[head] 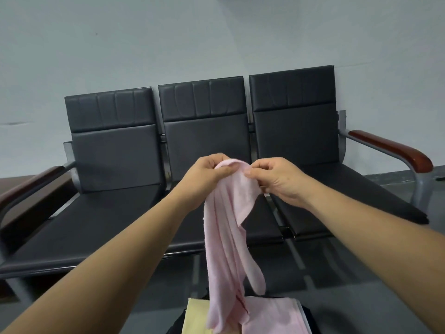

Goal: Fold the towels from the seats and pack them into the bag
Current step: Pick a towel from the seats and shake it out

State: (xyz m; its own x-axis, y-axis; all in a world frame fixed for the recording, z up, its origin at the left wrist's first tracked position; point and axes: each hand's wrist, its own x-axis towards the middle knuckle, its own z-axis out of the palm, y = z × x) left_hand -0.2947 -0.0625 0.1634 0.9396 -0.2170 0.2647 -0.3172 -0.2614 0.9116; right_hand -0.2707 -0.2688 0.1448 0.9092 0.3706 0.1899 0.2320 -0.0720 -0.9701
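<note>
A pink towel (228,237) hangs in loose folds in front of me, held up by its top edge. My left hand (207,174) grips the top edge on the left, and my right hand (274,177) pinches it close beside, the two hands almost touching. Below, at the bottom edge of the view, a dark bag (310,319) holds a folded pink towel (272,314) and a pale yellow towel (195,317). The hanging towel's lower end drapes over these. A row of three black seats (115,213) stands behind, with no towels on the parts I can see.
The seats stand against a pale wall (168,44). Brown wooden armrests sit at the left end (31,184) and the right end (395,148) of the row. Grey floor (337,273) lies between the seats and the bag.
</note>
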